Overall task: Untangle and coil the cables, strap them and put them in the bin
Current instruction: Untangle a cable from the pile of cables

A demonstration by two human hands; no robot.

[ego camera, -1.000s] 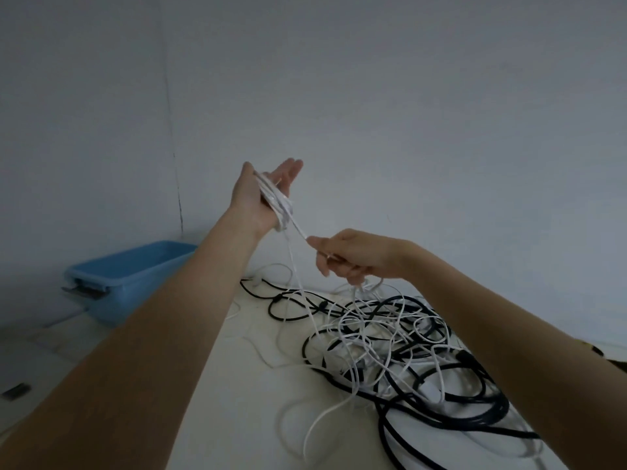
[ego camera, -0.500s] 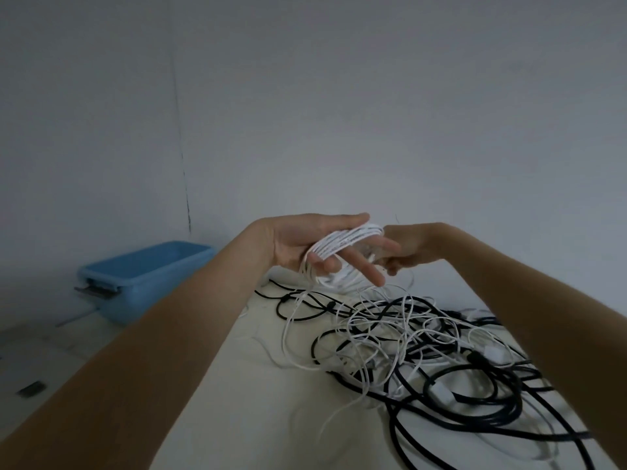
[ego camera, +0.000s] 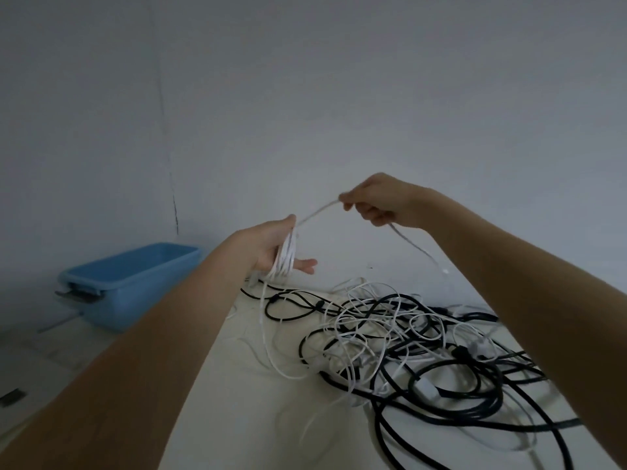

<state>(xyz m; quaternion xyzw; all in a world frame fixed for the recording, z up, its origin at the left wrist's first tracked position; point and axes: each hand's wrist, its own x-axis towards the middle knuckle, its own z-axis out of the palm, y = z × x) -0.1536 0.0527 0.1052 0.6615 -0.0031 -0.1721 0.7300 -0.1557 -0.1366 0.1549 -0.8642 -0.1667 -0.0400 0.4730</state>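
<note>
I am winding the white cable (ego camera: 319, 212) into loops. My left hand (ego camera: 271, 247) holds the loops (ego camera: 286, 257), and my right hand (ego camera: 380, 201) pinches the cable. Next I must free more from the pile (ego camera: 407, 340) on the right. The blue bin (ego camera: 129, 283) waits far left. I think no strap shows.
</note>
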